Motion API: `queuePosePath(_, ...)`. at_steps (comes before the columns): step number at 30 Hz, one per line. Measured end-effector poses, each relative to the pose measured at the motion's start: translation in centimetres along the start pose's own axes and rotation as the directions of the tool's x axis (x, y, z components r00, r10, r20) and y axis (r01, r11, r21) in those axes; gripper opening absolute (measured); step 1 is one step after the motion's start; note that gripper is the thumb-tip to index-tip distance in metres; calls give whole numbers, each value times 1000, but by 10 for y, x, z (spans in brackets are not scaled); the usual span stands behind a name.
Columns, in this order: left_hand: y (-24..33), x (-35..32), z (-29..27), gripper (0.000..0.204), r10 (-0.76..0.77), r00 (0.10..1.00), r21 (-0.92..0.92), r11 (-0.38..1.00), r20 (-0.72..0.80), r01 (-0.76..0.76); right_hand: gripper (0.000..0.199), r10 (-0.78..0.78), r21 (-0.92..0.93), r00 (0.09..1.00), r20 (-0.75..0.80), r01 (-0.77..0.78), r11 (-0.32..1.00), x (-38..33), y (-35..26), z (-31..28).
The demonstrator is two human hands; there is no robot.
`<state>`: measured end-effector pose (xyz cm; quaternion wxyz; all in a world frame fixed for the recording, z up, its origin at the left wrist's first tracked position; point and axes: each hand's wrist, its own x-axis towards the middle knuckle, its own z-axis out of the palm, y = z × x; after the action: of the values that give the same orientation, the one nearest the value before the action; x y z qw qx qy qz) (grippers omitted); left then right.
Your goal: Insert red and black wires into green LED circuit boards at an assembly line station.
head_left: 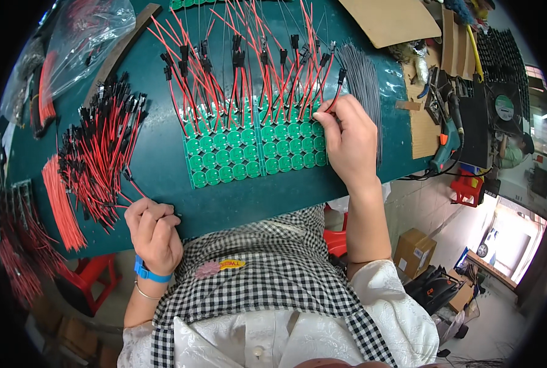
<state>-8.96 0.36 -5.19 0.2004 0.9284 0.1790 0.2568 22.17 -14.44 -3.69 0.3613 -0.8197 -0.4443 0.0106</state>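
Two green circuit board panels [224, 156] made of small round boards lie side by side before me. Red and black wire leads [236, 61] with black plug connectors stand up from their far rows. My right hand [352, 138] is at the right panel's right edge, thumb and finger closed on a lead with a black connector [341, 76]; its wire ends are hidden by the fingers. My left hand [155, 230] is closed at the table's near edge, pinching another red-and-black lead [137, 187] beside a heap of loose leads [102, 153].
Cut red wires [64, 205] lie left of the heap. A bundle of thin grey wires [362, 92] lies beyond my right hand. A clear plastic bag [92, 37] is at the far left, cardboard [393, 21] at the far right. A green power tool [446, 144] hangs at the right edge.
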Motion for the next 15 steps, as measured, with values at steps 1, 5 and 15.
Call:
queuePosePath(1,0,0,1,19,8,1000,7,1000,-16,-8,13,-21,-2,1000,3,21,1000,1,0,1)
queuePosePath(5,0,-2,1,21,57,997,62,997,-47,-54,14,-24,-43,999,-31,23,999,4,-2,5)
queuePosePath(15,-9,-10,-3,25,118,962,74,992,-248,-103,14,73,-23,994,-87,-75,997,1,-1,14)
